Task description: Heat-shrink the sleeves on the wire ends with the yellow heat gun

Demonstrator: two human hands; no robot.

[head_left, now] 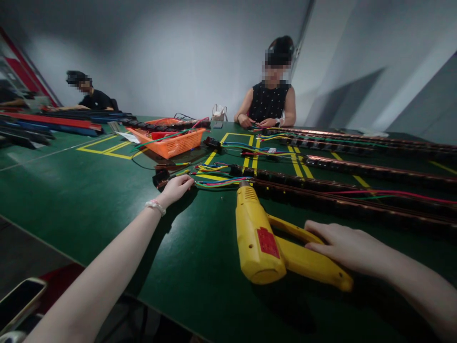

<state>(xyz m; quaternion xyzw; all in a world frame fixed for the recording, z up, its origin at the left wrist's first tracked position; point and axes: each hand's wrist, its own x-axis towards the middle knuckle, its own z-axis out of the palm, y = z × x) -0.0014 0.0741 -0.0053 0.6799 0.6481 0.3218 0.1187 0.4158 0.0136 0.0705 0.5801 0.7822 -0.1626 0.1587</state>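
My right hand (344, 245) is closed round the handle of a yellow heat gun (252, 228) with a red label on its side. The gun's metal nozzle points away from me, close to a bundle of coloured wires (223, 183). Pinched at the left end of that bundle is my left hand (175, 187), its fingertips partly hidden. A dark block, perhaps a connector (161, 178), lies just beyond my left hand. From the right end of the wires, a long dark strip with copper-coloured edges (321, 199) runs off to the right.
More long strips (357, 166) lie across the green table (200, 267), which carries yellow tape lines. An orange basket (185, 144) stands beyond my left hand. One person (271, 102) works opposite, another (96, 99) at the far left. A phone (21, 300) is at the lower left.
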